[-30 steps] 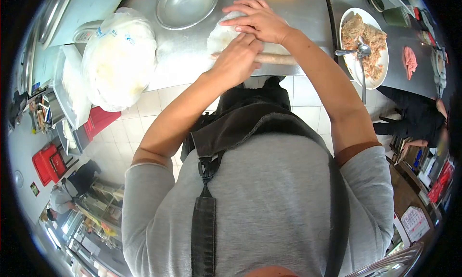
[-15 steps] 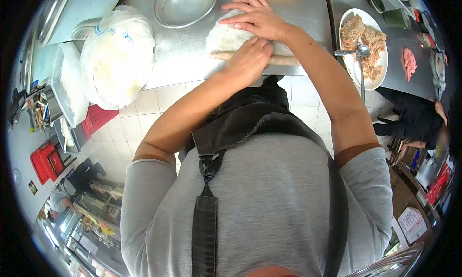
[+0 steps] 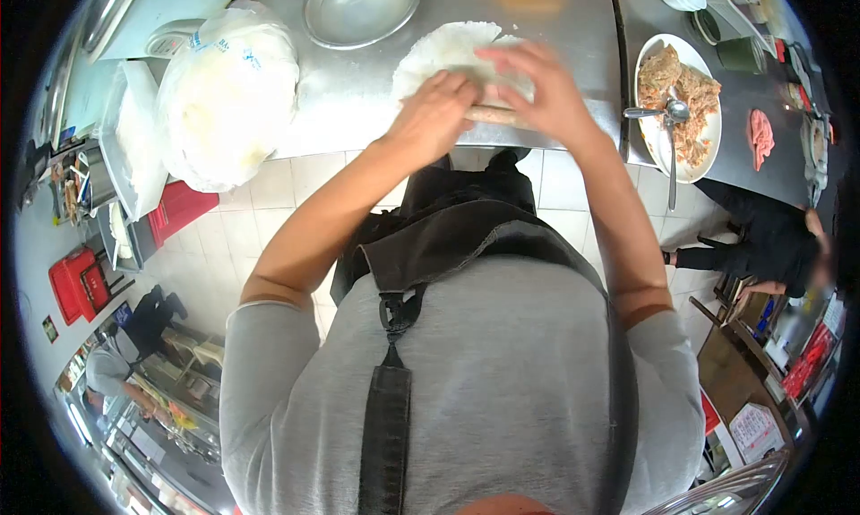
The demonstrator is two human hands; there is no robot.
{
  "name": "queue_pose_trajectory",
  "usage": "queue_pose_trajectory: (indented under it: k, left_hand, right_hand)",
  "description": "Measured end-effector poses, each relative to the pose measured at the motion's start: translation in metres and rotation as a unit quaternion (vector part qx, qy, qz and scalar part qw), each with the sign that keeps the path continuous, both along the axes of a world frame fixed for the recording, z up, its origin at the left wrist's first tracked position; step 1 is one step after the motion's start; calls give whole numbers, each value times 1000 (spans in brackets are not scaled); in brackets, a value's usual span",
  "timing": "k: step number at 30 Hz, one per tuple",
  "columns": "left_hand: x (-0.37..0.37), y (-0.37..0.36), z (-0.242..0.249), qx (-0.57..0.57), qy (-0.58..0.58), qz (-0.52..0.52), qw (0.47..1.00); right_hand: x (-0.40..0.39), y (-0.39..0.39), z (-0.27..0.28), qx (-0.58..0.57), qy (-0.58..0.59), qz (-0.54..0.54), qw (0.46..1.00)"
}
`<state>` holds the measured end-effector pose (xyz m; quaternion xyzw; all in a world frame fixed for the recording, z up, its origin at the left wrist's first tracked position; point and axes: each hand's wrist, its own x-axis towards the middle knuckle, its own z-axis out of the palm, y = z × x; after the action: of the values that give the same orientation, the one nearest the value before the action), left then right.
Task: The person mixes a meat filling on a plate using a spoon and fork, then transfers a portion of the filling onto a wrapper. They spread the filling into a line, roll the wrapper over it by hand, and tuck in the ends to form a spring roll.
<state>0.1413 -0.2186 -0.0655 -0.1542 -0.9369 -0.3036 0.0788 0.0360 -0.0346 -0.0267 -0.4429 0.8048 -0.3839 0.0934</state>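
Observation:
A thin white sheet (image 3: 461,38), rounded and floury, lies flat on the steel counter. Along its near side runs a long, pale-brown roll (image 3: 497,115), slim and rod-shaped; I cannot tell whether it is a wooden pin or a filling. My left hand (image 3: 437,112) bends its fingers over the roll's left part, hiding that end. Over the right part, my right hand (image 3: 545,94) is blurred, its fingers and thumb apart above the sheet with nothing seen between them.
A metal bowl (image 3: 315,13) sits beyond the sheet. To the left is a plastic bag (image 3: 228,107) with white contents. At the right, an oval plate (image 3: 645,148) holds minced filling and spoons (image 3: 676,112). Another person (image 3: 761,237) stands at far right.
My right hand has come off the sheet's far part and moved right and nearer, fingers spreading. My left hand has shifted left along the roll, uncovering more of the sheet.

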Motion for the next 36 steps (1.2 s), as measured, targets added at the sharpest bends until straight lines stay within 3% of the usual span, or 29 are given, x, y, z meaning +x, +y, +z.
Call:
queue_pose_trajectory:
  k: [1,2,4,17,20,22,23,26,28,31,33,34,36]
  left_hand:
    - [3,-9,9,-14,-36,5,999]
    - [7,-15,14,-27,-72,10,997]
    - [12,-20,14,-30,-69,20,997]
    - [7,-35,9,43,-100,26,994]
    - [6,-38,15,95,-127,48,986]
    - [4,-42,17,113,-124,55,984]
    - [3,-44,17,127,-162,54,977]
    - [3,-47,8,161,-175,66,969]
    - [2,-48,8,181,-150,77,969]
    - [-2,-45,9,162,-133,117,971]
    - [-2,-35,6,190,-16,95,977]
    - [-1,-30,6,191,-16,96,977]
    - [2,-20,4,234,-67,44,969]
  right_hand:
    - [20,8,4,28,-81,-18,996]
    - [30,15,-3,30,-82,-12,996]
    - [42,26,-18,57,23,-39,997]
    - [39,35,-28,55,-28,-107,992]
    - [34,36,-27,51,-68,-116,990]
    - [31,34,-21,58,-186,-157,968]
    - [29,32,-20,59,-186,-151,969]
    - [22,33,-20,46,-172,-156,972]
    - [15,35,-25,108,14,-138,984]
    - [12,32,-29,101,44,-141,984]
    - [17,21,-32,39,48,-118,991]
    - [23,14,-33,-24,51,-93,994]
    - [35,5,-33,-33,52,-74,995]
